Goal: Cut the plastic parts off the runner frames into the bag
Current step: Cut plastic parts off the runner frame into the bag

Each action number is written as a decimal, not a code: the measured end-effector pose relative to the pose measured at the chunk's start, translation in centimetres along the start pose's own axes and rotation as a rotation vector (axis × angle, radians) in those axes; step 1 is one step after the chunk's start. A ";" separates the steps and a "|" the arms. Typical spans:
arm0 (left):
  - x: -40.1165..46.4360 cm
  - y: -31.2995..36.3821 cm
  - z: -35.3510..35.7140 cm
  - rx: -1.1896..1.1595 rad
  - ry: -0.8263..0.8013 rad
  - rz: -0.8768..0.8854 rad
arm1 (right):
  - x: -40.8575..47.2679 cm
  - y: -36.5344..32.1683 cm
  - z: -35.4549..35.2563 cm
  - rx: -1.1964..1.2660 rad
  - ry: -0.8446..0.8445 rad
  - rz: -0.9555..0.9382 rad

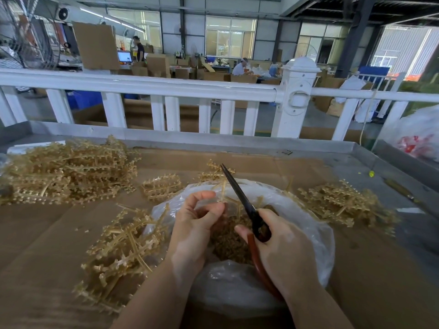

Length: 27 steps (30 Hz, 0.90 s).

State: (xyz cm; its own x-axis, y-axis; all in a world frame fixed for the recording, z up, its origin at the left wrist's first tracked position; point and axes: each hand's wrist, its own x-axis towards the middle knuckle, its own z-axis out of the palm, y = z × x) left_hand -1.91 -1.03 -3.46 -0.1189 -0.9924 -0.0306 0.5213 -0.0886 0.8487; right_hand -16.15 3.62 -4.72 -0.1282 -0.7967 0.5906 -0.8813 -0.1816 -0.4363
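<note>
A thin tan plastic runner frame (225, 193) is pinched between the thumb and fingers of the left hand (194, 224) and is held up over the open clear plastic bag (316, 236). The long black scissors with brown-red handles (240, 198) are gripped by the right hand (278, 241), with the fingers curled round the handles. The blades look closed together and lie right beside the frame. It cannot be told if a part is being touched by them.

Many small tan cut parts (228, 238) are seen heaped inside the bag, so a good deal of the work seems to be done. The cutting step seems to be in hand.

More frames are waiting. A big pile of tan frames (69, 169) is seen at the far left of the brown cardboard-covered table (47, 222). A loose bunch (123, 245) lies just left of the bag, and another heap (342, 203) lies to its right.

For the next move, the blades would need to be opened and set on a thin stem, close to a part. The frame should be kept over the bag, so the part drops inside.
</note>
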 end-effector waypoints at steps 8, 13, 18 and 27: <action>0.7 -0.3 -0.1 -0.181 0.076 0.059 | -0.1 0.1 -0.1 -0.010 -0.019 0.003; 0.8 -0.2 -0.1 -0.247 0.144 0.114 | -0.1 -0.2 0.0 -0.016 -0.063 -0.028; 0.8 0.0 0.0 -0.260 0.195 0.128 | -0.2 -0.3 0.1 -0.053 -0.115 -0.063; 0.9 0.2 0.0 -0.277 0.260 0.107 | -0.2 0.1 0.3 -0.088 -0.217 -0.057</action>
State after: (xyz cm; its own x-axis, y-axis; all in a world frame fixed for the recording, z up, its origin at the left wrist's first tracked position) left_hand -1.89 -1.95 -3.29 0.1482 -0.9826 -0.1122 0.7318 0.0326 0.6807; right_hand -16.03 3.60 -5.08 0.0151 -0.8933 0.4491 -0.9217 -0.1866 -0.3400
